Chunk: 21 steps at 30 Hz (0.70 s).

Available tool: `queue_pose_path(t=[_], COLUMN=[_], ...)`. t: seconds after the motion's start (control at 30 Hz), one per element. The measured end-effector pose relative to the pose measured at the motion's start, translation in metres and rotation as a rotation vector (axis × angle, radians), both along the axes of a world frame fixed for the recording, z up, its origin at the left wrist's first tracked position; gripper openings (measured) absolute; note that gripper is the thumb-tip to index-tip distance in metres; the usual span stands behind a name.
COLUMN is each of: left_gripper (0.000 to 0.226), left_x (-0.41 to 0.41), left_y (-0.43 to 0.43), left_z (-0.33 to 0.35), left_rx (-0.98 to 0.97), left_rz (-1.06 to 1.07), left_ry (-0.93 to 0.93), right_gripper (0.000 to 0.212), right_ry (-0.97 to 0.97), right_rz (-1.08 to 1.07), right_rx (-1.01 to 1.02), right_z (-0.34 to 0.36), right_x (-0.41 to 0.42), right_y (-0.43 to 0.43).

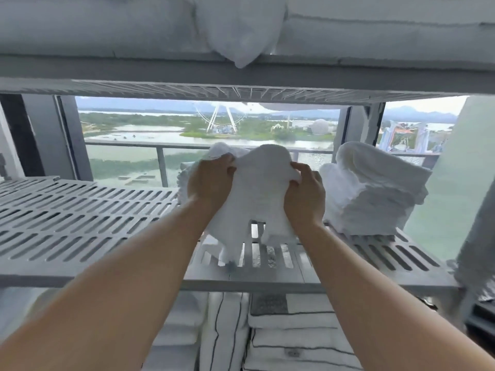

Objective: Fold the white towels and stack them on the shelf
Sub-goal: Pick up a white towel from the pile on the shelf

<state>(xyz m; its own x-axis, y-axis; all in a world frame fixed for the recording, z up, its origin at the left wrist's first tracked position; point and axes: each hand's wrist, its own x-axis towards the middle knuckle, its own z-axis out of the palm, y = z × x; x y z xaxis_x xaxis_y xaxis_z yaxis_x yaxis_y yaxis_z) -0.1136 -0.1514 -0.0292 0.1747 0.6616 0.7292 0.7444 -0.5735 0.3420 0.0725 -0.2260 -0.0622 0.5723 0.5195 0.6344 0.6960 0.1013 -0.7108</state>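
White towel (263,180) is up over the slotted shelf (80,210), pinched at both sides by the left hand (210,180) and right hand (305,195). It looks half folded. Next, I think, it goes on the folded stack (375,194) nearby.

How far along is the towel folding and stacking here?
Done: a stack of folded towels stands on the slatted shelf, to the right. In hand: the left hand and right hand grip a white towel, still rumpled. Left: folding and stacking it; another bunched towel sits behind.
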Motion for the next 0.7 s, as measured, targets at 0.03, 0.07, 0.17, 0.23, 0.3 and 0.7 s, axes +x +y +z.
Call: queue_pose_path(t=[0.03,0.07,0.17,0.23,0.3,0.7], left_gripper=[0.025,0.026,0.029,0.029,0.030,0.028], left_x=[-0.004,-0.007,-0.015,-0.020,-0.025,-0.032], left_y=[-0.006,-0.013,-0.034,-0.042,-0.046,-0.043], left_z=[-0.003,-0.006,-0.010,-0.006,-0.005,-0.054], left_rx=[-0.004,-0.006,0.021,0.054,0.084,-0.401], left_rz=[-0.002,-0.003,-0.027,-0.040,-0.029,0.103], left_ry=[0.001,0.025,0.138,0.180,0.246,0.630], right_gripper=[0.050,0.050,0.049,0.047,0.046,0.048], right_ry=[-0.009,-0.006,0.054,0.059,0.042,-0.172], right_rz=[0.001,0.006,0.048,0.055,0.045,0.038], right_rx=[-0.018,-0.046,-0.127,-0.151,-0.188,-0.567], right_z=[-0.003,-0.006,-0.014,-0.017,-0.019,-0.049], right_x=[-0.005,-0.010,-0.020,-0.026,-0.030,-0.041], right_y=[-0.008,-0.015,-0.031,-0.036,-0.039,-0.039])
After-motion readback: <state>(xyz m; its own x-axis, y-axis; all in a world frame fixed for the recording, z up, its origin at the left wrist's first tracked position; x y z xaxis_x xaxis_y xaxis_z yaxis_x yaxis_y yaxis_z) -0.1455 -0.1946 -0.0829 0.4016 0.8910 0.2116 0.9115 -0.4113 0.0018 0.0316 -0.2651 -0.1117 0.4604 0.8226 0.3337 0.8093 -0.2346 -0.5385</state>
